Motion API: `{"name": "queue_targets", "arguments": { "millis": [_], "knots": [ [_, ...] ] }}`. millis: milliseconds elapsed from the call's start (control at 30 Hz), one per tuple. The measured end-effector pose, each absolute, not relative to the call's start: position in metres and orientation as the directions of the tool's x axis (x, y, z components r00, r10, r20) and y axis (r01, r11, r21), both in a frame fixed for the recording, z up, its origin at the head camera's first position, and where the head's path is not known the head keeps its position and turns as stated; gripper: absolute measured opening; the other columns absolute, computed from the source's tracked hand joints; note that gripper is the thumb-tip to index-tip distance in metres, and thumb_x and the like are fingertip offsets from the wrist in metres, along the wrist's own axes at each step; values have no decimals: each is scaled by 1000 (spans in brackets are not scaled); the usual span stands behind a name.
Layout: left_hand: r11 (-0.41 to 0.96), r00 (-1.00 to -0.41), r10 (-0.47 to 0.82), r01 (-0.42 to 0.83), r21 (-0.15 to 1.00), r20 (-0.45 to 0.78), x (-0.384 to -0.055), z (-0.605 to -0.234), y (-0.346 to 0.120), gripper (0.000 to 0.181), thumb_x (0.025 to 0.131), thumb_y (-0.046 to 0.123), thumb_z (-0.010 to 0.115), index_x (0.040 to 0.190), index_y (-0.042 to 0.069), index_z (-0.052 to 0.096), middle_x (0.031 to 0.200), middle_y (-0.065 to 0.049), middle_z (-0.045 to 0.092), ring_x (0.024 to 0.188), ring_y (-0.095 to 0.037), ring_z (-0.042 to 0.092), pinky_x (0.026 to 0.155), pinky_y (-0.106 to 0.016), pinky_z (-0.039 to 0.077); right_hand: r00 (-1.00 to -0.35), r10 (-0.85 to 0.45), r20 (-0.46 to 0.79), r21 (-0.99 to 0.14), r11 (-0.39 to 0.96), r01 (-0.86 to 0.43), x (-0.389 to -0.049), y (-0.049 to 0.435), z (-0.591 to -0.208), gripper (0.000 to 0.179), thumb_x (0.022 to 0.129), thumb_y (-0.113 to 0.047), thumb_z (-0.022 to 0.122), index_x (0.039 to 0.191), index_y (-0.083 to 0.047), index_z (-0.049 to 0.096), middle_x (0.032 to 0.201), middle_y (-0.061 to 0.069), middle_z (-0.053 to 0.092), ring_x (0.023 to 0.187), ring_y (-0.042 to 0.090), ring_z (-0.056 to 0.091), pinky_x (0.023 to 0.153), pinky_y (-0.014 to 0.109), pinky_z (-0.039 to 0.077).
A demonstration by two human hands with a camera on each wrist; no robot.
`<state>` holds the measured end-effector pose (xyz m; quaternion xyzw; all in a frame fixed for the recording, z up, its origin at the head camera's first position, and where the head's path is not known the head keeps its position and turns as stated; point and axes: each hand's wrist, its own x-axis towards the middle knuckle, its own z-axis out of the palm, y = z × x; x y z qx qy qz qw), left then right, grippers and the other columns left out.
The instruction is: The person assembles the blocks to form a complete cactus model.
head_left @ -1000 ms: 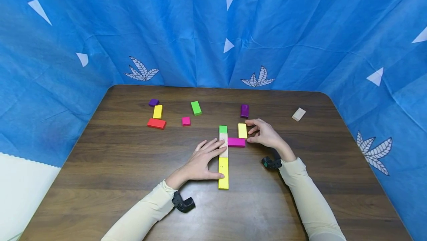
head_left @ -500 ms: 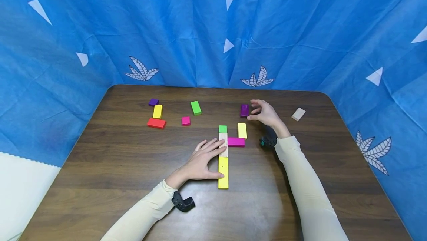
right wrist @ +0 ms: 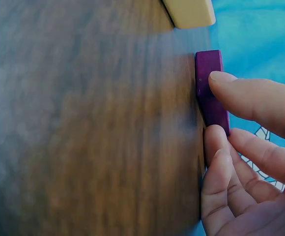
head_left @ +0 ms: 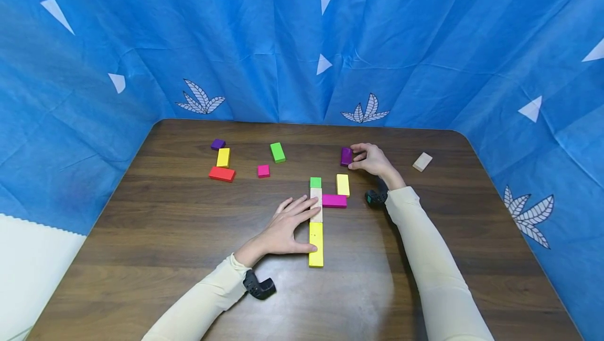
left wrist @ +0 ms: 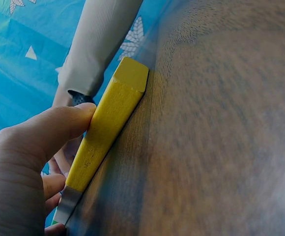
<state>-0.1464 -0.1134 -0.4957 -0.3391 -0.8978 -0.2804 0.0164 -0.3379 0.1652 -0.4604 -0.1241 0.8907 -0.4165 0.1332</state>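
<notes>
Right hand (head_left: 373,160) has closed in on the purple block (head_left: 346,157), thumb and fingers pinching it, flat on the counter (head_left: 189,225)! Left hand (head_left: 284,230), fingers spread, touches the long yellow block (head_left: 317,238) and pale block (head_left: 316,193); magenta block (head_left: 334,201) sits right alongside.

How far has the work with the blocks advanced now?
Looks done: green block, white block and long yellow block form a line; magenta block branches off. In hand: left hand touches long yellow block; right hand touches purple block. Probably left: red block and pink block, away from that line.
</notes>
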Motion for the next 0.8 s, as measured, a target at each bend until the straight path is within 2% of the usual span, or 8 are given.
{"name": "queue_targets", "arguments": {
  "millis": [133, 433, 800],
  "knots": [
    [616, -770, 600, 618, 488, 217, -147, -496, -114, 88, 75, 53, 75, 147, 13, 45, 159, -2, 34, 148, -31, 27, 117, -57, 17, -933, -334, -134, -781, 615, -107, -338, 166, -460, 62, 84, -7, 75, 139, 2, 49, 130, 21, 54, 108, 32, 60, 89, 37, 53],
    [621, -770, 601, 618, 482, 213, -147, -496, -113, 88, 75, 55, 74, 147, 14, 45, 159, -1, 33, 148, -30, 27, 118, -57, 17, -921, -369, -127, -787, 602, -133, -336, 167, -458, 60, 84, -7, 75, 137, 3, 50, 128, 22, 56, 106, 32, 60, 76, 21, 51],
    [619, -773, 598, 613, 491, 211, -147, -496, -114, 87, 75, 54, 74, 147, 14, 46, 159, -2, 34, 148, -31, 27, 118, -57, 16, -888, -439, -136, -810, 566, -155, -329, 169, -458, 60, 84, -5, 75, 137, 6, 49, 129, 25, 55, 104, 34, 60, 75, 15, 50]
  ]
}}
